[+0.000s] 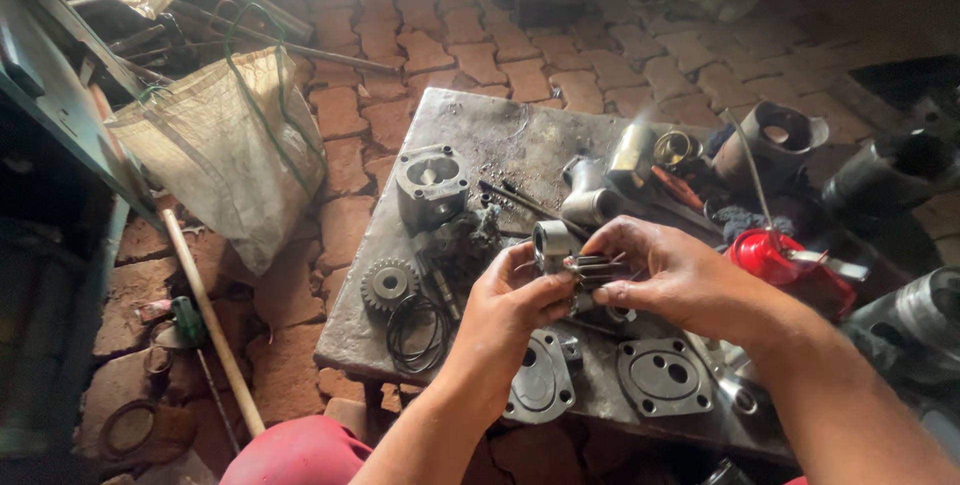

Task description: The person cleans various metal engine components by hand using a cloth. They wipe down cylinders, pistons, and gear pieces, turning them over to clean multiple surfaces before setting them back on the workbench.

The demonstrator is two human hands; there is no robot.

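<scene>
Both my hands clamp one small gear shaft point(580, 267) above the steel plate point(500, 140): left hand point(510, 307) at its 7 o'clock, right hand point(665, 275) at 3. Pump housing point(431, 183) at 10, loose gear point(388, 283) at 9, two covers point(662, 375) at 6

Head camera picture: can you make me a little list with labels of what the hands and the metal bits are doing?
Place: greasy metal slab on a brick floor
Left hand: grips a small metal part
Right hand: pinches the same part's splined end
Nearby, left: gear, black rings, pump housing
Nearby, front: two cover plates
Right side: red oil can
</scene>
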